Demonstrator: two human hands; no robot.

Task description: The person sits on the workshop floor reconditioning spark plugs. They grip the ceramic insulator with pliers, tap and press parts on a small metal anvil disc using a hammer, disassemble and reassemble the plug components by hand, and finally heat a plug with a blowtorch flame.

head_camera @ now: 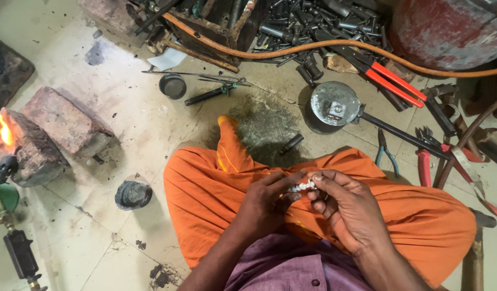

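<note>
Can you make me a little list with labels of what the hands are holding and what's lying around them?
Left hand: pinches one end of the small silver piece
Right hand: pinches its other end
Under the hands: orange cloth over the lap
Far left: flame on a brick
Floor: red-handled cutters, orange hose, round metal tin

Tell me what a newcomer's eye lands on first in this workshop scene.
First, the bright orange cloth over the seated person's lap at centre, where the left hand and right hand pinch a small silvery piece between their fingertips. Next, the open flame burning against a brick at the far left edge. Then the red-handled cutters among the dark tools at upper right.
</note>
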